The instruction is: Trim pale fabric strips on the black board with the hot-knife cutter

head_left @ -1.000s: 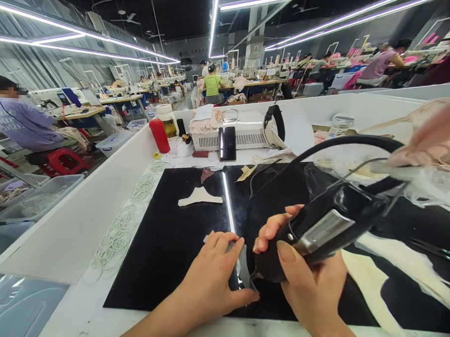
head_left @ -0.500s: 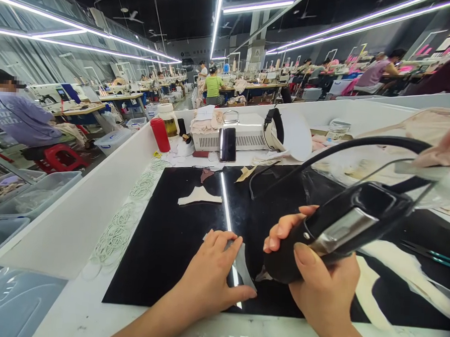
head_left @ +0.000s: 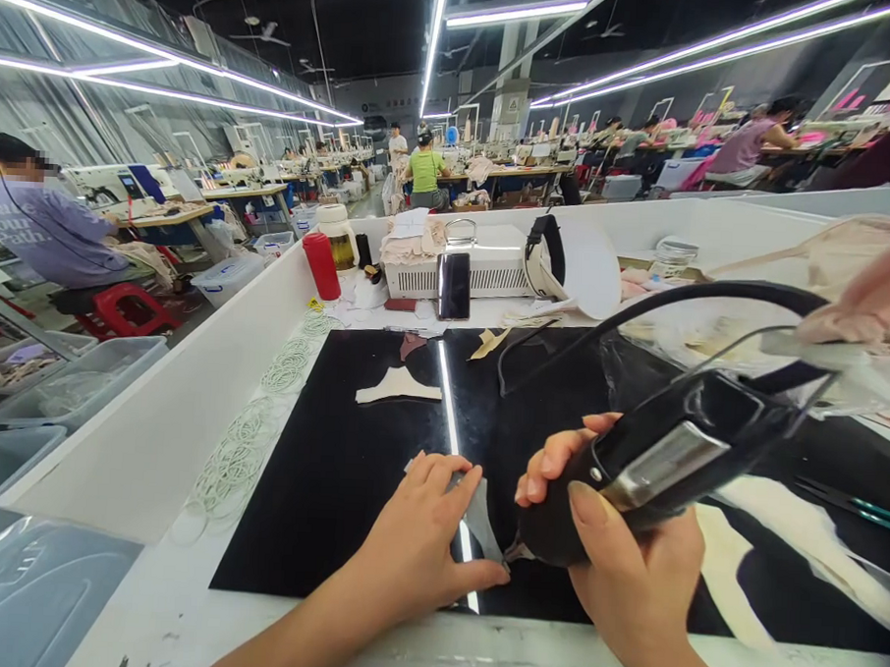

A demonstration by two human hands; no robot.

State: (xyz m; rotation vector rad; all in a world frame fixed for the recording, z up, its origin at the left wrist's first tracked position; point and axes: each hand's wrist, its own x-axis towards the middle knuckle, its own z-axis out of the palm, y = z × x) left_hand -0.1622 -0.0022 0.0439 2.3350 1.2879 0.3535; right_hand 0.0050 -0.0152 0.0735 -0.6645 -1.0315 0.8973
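Note:
My left hand (head_left: 426, 529) lies with its fingers spread over a thin grey piece (head_left: 485, 525) on a glossy black board (head_left: 298, 484). Its thumb rests at the piece's lower corner, and part of the piece is hidden under the hand. In my right hand (head_left: 630, 568) is a black corded handheld tool (head_left: 676, 452) with a silver side plate, fingers wrapped round its lower end. The tool's small metal tip (head_left: 522, 550) points at the grey piece's right edge; whether they touch I cannot tell. Cream cut pieces (head_left: 730, 572) lie right of this hand.
Another cream piece (head_left: 398, 385) lies farther back. Pale green loops (head_left: 233, 462) line the left side. A phone (head_left: 454, 285) leans on a vented white box (head_left: 492, 262), beside a red bottle (head_left: 321, 266). Teal-tipped tweezers (head_left: 876, 514) lie at right. A blurred pinkish shape (head_left: 878, 293) hangs nearby.
My right hand and the tool have shifted slightly left, and the metal tip shows more plainly beside the grey piece. The left hand stays over the piece.

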